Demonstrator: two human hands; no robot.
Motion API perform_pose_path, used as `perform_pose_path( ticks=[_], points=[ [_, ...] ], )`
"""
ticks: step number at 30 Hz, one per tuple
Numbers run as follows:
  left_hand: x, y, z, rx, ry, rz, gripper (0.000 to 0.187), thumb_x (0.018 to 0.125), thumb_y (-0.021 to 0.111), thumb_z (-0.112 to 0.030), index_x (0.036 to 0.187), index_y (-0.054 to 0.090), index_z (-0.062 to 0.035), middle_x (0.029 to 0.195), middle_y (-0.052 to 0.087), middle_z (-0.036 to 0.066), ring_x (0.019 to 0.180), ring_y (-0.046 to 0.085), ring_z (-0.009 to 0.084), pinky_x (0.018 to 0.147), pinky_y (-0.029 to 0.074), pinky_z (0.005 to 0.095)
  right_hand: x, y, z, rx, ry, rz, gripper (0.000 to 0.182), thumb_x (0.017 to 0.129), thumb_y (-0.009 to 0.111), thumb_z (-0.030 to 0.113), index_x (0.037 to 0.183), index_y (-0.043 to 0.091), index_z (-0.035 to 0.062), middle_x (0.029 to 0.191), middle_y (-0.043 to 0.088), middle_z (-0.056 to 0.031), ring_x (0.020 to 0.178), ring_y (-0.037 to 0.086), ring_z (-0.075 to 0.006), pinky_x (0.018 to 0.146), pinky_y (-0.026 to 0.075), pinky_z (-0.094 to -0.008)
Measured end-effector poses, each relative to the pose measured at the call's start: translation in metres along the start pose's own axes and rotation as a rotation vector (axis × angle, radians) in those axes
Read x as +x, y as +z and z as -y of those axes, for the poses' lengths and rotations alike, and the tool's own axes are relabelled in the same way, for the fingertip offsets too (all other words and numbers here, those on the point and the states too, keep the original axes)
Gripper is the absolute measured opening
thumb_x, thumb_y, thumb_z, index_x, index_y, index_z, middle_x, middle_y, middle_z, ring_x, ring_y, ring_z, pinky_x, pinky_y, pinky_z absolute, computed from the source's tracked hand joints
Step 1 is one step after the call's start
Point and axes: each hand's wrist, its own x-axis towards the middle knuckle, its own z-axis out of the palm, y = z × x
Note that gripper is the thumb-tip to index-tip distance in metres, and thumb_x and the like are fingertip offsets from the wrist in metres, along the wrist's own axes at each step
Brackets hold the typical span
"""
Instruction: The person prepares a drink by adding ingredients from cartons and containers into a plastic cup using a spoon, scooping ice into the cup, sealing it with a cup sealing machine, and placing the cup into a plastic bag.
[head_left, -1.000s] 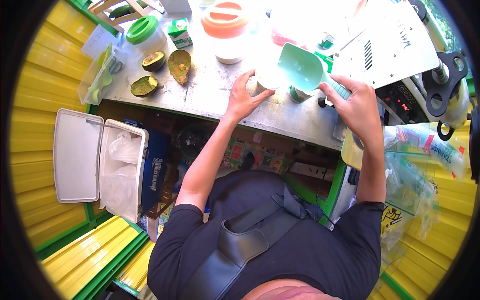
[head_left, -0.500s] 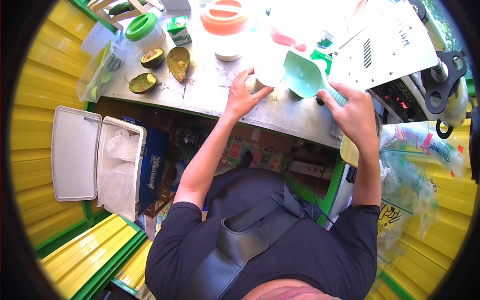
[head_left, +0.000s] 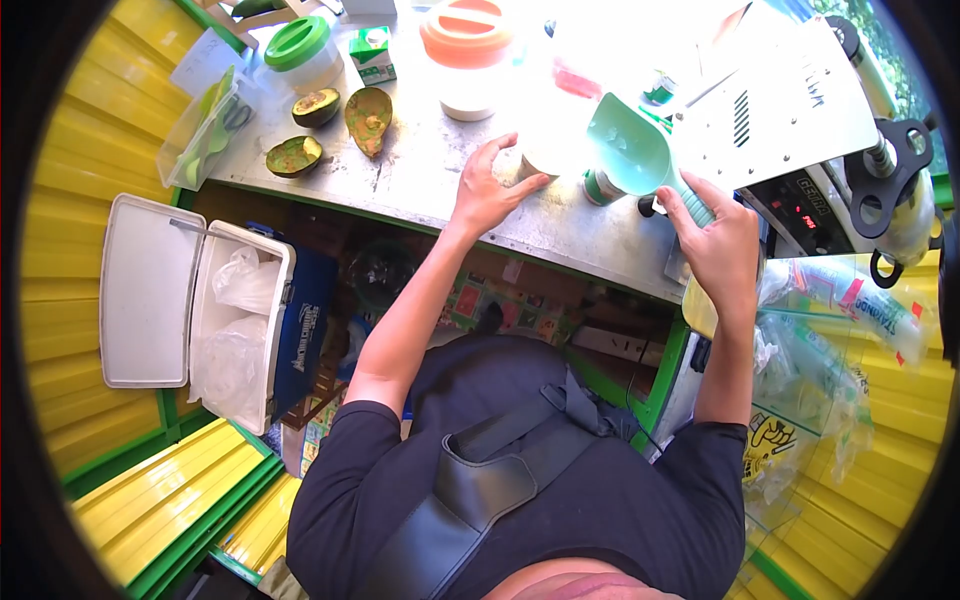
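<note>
Two bare hands work at a dull metal counter (head_left: 420,180). Our right hand (head_left: 722,245) is closed in a full fist round the ribbed handle of a mint-green plastic scoop (head_left: 632,152), whose deep rounded bowl is tilted up and away from the grip, towards a pale cup (head_left: 545,158). Our left hand (head_left: 487,195) curls loosely about the near side of that cup, fingers spread and thumb against its base; glare washes the cup out, so we cannot tell how firmly it is gripped. Just beyond the right fist stands a grey sheet-metal machine (head_left: 780,100) with vent slots, faint lettering we cannot read, and a dark panel with red digits. Past the left hand's fingertips stands a white tub with an orange lid (head_left: 466,30). Further left of that grip lie three halved avocados (head_left: 368,118), rough and browned inside, then a green-and-white carton (head_left: 377,52) and a jar with a green lid (head_left: 297,42). Below the counter, on the left-hand side, a white cooler (head_left: 150,290) lies open, clear bags inside. By the right wrist hang printed plastic sleeves (head_left: 860,300) with partly legible lettering.
</note>
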Motion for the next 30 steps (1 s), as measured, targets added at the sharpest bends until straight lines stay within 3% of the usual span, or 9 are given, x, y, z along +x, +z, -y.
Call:
perform_pose_path(
  ticks=[7, 9, 10, 12, 15, 18, 20, 24, 30],
  points=[
    [-0.009, -0.016, 0.001, -0.061, -0.004, -0.002, 0.077, 0.077, 0.095, -0.035, 0.137, 0.063, 0.0015, 0.133, 0.068, 0.019, 0.129, 0.063, 0.0311, 0.112, 0.048, 0.0421, -0.007, 0.005, -0.004, -0.039, -0.024, 0.021, 0.046, 0.091, 0.081, 0.035, 0.119, 0.077, -0.0013, 0.094, 0.078, -0.0227, 0.082, 0.079, -0.0321, 0.079, 0.059, -0.0353],
    [-0.019, -0.038, 0.005, -0.085, -0.002, -0.012, 0.075, 0.078, 0.095, -0.033, 0.136, 0.064, 0.0018, 0.132, 0.069, 0.019, 0.128, 0.064, 0.0305, 0.112, 0.048, 0.0427, -0.006, 0.004, 0.0, 0.106, -0.05, -0.075, 0.036, 0.096, 0.079, 0.026, 0.12, 0.077, -0.0021, 0.084, 0.079, -0.0099, 0.07, 0.07, -0.0112, 0.068, 0.053, -0.0269],
    [-0.029, -0.054, 0.006, -0.101, -0.04, -0.032, 0.072, 0.079, 0.094, -0.031, 0.136, 0.064, 0.0019, 0.131, 0.07, 0.017, 0.127, 0.064, 0.0293, 0.113, 0.047, 0.0437, -0.005, 0.003, 0.002, 0.106, -0.051, -0.075, 0.036, 0.096, 0.079, 0.026, 0.12, 0.077, -0.0021, 0.084, 0.079, -0.0099, 0.07, 0.07, -0.0112, 0.068, 0.053, -0.0269],
    [-0.048, -0.073, 0.011, -0.112, -0.082, -0.059, 0.069, 0.081, 0.093, -0.028, 0.136, 0.064, 0.002, 0.13, 0.07, 0.016, 0.127, 0.065, 0.028, 0.113, 0.047, 0.0447, 0.001, -0.004, 0.011, 0.179, 0.061, -0.026, 0.043, 0.093, 0.082, 0.03, 0.119, 0.076, -0.0039, 0.095, 0.08, -0.0178, 0.085, 0.075, -0.0148, 0.079, 0.056, -0.0307],
    [-0.083, -0.12, 0.041, -0.176, -0.154, -0.258, 0.057, 0.086, 0.089, -0.019, 0.135, 0.066, -0.0016, 0.131, 0.07, 0.012, 0.126, 0.064, 0.0238, 0.113, 0.047, 0.0433, 0.019, -0.008, 0.038, 0.366, 0.123, 0.101, 0.046, 0.1, 0.075, 0.035, 0.126, 0.073, -0.0034, 0.083, 0.069, -0.0015, 0.069, 0.057, -0.0071, 0.063, 0.047, -0.024],
    [-0.127, -0.168, 0.055, -0.216, -0.268, -0.487, 0.05, 0.088, 0.088, -0.018, 0.13, 0.068, -0.0025, 0.125, 0.072, 0.009, 0.123, 0.066, 0.02, 0.11, 0.05, 0.0398, 0.036, 0.009, 0.093, 0.622, 0.051, 0.365, 0.05, 0.103, 0.063, 0.035, 0.133, 0.068, -0.0055, 0.078, 0.064, -0.0008, 0.061, 0.051, -0.0045, 0.049, 0.034, -0.021],
    [-0.158, -0.194, 0.061, -0.122, -0.308, -0.637, 0.045, 0.09, 0.087, -0.017, 0.128, 0.068, -0.0024, 0.121, 0.073, 0.01, 0.115, 0.071, 0.0206, 0.103, 0.054, 0.0367, 0.043, 0.04, 0.134, 0.671, 0.003, 0.468, 0.052, 0.103, 0.058, 0.032, 0.137, 0.065, -0.0061, 0.076, 0.062, -0.0005, 0.058, 0.049, -0.0037, 0.047, 0.03, -0.0195],
    [-0.209, -0.223, 0.076, -0.149, -0.402, -0.775, 0.04, 0.091, 0.085, -0.014, 0.126, 0.069, -0.0022, 0.116, 0.074, 0.009, 0.11, 0.071, 0.0179, 0.101, 0.055, 0.0346, 0.059, 0.109, 0.217, 0.753, -0.071, 0.617, 0.047, 0.1, 0.059, 0.028, 0.136, 0.067, -0.0005, 0.075, 0.062, -0.0019, 0.055, 0.045, -0.0034, 0.048, 0.029, -0.0204],
    [-0.271, -0.263, 0.096, -0.174, -0.515, -0.916, 0.037, 0.093, 0.084, -0.013, 0.125, 0.069, -0.0014, 0.116, 0.074, 0.009, 0.108, 0.071, 0.016, 0.097, 0.055, 0.0318, 0.134, 0.309, 0.394, 1.13, -0.088, 0.99, 0.029, 0.1, 0.061, 0.024, 0.115, 0.067, 0.0003, 0.082, 0.064, -0.0046, 0.055, 0.045, -0.0074, 0.049, 0.035, -0.024]
  ],
)
